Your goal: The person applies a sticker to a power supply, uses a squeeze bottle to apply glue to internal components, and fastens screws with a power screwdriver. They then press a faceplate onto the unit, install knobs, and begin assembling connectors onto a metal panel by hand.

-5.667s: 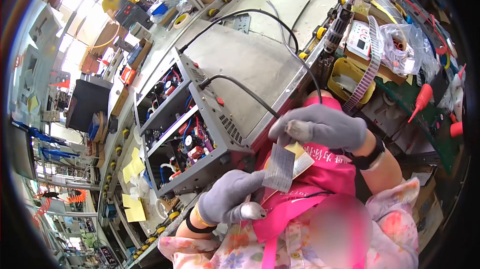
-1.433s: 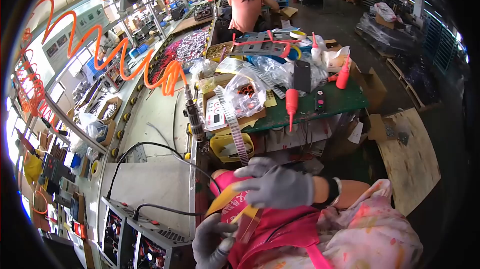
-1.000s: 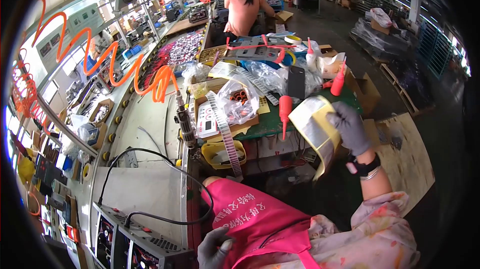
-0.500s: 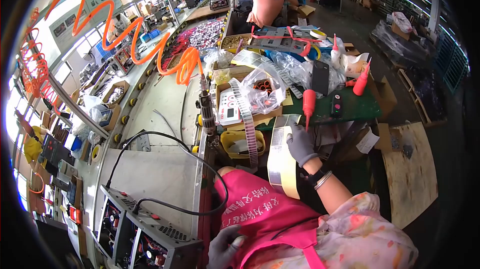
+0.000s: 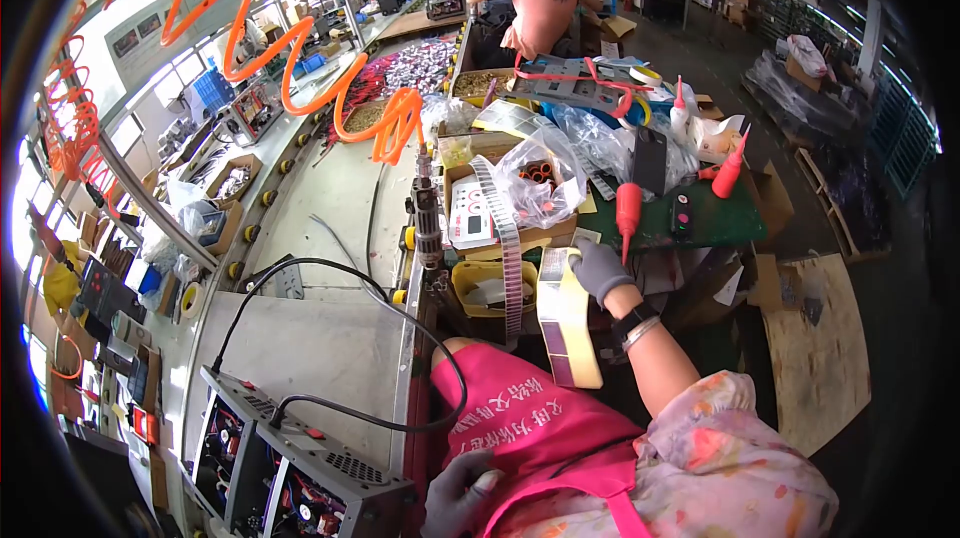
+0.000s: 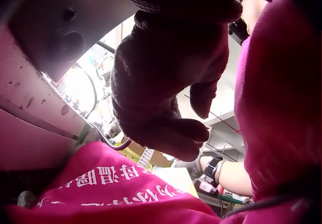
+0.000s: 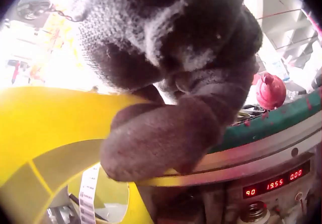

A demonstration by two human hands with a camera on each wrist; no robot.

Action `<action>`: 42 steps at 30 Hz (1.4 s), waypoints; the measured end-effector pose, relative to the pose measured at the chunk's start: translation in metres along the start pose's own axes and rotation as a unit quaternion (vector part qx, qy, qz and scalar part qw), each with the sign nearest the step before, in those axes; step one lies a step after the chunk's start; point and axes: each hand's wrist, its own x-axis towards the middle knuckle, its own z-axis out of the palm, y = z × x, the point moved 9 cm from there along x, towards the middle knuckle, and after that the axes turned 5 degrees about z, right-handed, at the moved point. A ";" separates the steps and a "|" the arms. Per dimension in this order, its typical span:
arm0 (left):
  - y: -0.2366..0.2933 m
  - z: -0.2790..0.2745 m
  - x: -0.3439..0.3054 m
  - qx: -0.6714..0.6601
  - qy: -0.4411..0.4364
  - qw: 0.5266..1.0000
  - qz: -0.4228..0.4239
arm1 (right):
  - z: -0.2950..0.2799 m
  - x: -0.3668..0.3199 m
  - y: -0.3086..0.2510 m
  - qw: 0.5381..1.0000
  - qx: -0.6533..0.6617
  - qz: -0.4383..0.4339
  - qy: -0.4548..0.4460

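Right hand (image 5: 598, 268) lowered, fingers (image 7: 166, 138) gripping label roll (image 5: 567, 323)

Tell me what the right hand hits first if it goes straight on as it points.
Probably the front edge of the green bench, just beyond the right hand gripping the yellow label roll; the red bottle is close. Depth unclear.

Red LED readout (image 7: 274, 183) on the front of a grey unit under the bench edge shows three groups, left to right: 90, 1955, 0.00. Pink apron (image 5: 520, 416) has two rows of white Chinese characters, upside down in the head view and skewed in the left wrist view (image 6: 108, 177); not read with certainty. Label roll (image 5: 566, 323): dark print, too small. White panel (image 5: 470, 223) in a carton: red markings, illegible.
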 end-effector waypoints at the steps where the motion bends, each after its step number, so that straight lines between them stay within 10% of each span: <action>1: -0.003 0.000 -0.001 -0.006 0.001 1.000 -0.005 | -0.008 -0.014 -0.010 0.997 -0.038 0.045 -0.054; 23: -0.008 -0.005 -0.003 0.061 -0.003 0.998 0.014 | -0.017 -0.022 -0.026 0.976 -0.203 0.049 -0.063; 26: -0.009 -0.010 -0.006 0.056 0.013 0.998 0.007 | -0.038 -0.031 -0.049 0.967 -0.248 -0.020 0.056; 42: -0.008 -0.010 -0.012 0.076 0.011 0.996 0.040 | -0.003 -0.013 -0.049 0.959 -0.263 -0.058 -0.089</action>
